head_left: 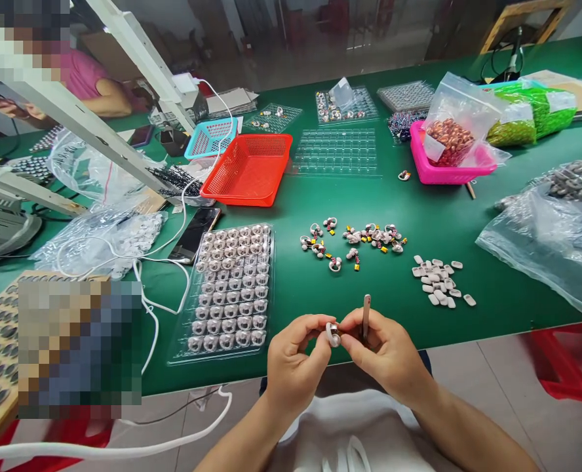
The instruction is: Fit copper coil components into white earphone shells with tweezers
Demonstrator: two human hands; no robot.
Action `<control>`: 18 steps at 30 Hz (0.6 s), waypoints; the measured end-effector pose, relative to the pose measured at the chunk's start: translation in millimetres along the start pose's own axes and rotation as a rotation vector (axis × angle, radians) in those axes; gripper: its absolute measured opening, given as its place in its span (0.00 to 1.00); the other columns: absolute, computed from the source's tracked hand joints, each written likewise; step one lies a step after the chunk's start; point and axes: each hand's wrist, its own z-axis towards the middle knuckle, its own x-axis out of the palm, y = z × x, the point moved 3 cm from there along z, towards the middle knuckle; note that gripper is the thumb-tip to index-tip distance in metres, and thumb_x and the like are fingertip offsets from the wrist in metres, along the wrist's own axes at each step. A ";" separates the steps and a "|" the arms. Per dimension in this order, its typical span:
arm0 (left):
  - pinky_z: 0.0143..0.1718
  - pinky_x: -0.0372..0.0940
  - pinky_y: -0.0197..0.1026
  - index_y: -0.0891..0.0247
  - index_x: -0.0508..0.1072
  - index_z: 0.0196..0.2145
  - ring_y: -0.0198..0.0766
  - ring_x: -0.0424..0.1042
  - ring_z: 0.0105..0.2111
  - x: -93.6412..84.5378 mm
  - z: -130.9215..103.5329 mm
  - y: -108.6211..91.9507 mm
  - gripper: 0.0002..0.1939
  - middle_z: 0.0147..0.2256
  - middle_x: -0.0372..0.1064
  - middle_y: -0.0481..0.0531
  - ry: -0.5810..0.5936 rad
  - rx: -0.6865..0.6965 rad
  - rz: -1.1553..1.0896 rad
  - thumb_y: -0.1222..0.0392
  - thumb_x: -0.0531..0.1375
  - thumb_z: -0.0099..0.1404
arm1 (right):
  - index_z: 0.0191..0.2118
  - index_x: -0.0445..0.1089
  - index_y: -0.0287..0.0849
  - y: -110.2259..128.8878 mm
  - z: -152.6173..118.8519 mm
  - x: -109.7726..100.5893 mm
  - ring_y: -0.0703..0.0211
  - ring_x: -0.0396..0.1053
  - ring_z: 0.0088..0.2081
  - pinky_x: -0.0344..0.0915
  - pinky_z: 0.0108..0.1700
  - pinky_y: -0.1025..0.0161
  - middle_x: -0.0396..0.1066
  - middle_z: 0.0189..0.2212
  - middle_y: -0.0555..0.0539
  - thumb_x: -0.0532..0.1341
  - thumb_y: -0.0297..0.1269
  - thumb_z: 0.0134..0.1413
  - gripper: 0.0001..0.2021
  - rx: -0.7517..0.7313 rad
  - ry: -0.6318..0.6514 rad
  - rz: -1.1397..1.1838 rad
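Note:
My left hand point(298, 360) is closed, its thumb and forefinger pinching a small white earbud-like piece point(332, 335) with a curved body. My right hand point(382, 347) has its thumb and forefinger against the other side of that piece. A slim metal tool like tweezers point(366, 314) stands upright in the right hand's fingers. What the right fingertips pinch is partly hidden. Beyond the hands lie several similar white pieces point(374, 236) with yellow tabs and red-black wires. To the right is a pile of small white oblong caps point(437, 282).
A clear tray point(232, 288) filled with rows of white pieces lies left of my hands. Behind it are a phone point(195, 235), a red basket point(250, 170) and an empty clear tray point(337, 152). A pink basket point(455, 174) holds a bag of copper-coloured parts. Another person's arm point(107, 98) shows at far left.

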 end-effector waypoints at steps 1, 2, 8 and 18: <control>0.36 0.73 0.35 0.61 0.81 0.36 0.40 0.79 0.33 -0.2 -0.4 0.5 0.06 0.34 0.80 0.53 -0.001 0.010 -0.003 0.67 0.63 0.63 | 0.37 0.72 0.43 -0.1 0.4 0.1 0.59 0.69 0.30 0.66 0.31 0.65 0.73 0.30 0.49 0.64 0.40 0.58 0.06 0.015 -0.005 0.023; 0.37 0.73 0.36 0.61 0.81 0.37 0.40 0.79 0.34 -0.4 -0.9 1.2 0.07 0.35 0.80 0.54 0.003 0.020 -0.007 0.67 0.63 0.64 | 0.38 0.72 0.43 0.1 1.1 -0.2 0.59 0.69 0.31 0.66 0.32 0.64 0.73 0.29 0.48 0.64 0.40 0.57 0.07 0.028 -0.011 0.044; 0.40 0.72 0.41 0.54 0.79 0.49 0.43 0.78 0.38 -1.9 -0.6 -5.7 0.21 0.39 0.80 0.55 0.115 0.328 0.068 0.74 0.60 0.64 | 0.38 0.74 0.40 5.0 10.7 -4.8 0.61 0.71 0.31 0.67 0.34 0.64 0.75 0.31 0.48 0.67 0.40 0.55 0.09 0.097 0.078 0.183; 0.41 0.71 0.41 0.53 0.78 0.50 0.42 0.77 0.39 0.1 6.2 -5.4 0.21 0.39 0.79 0.54 0.149 0.303 0.056 0.74 0.59 0.65 | 0.31 0.71 0.39 -5.9 19.6 -3.4 0.67 0.66 0.25 0.64 0.29 0.68 0.70 0.27 0.52 0.74 0.40 0.45 0.14 0.227 0.165 0.438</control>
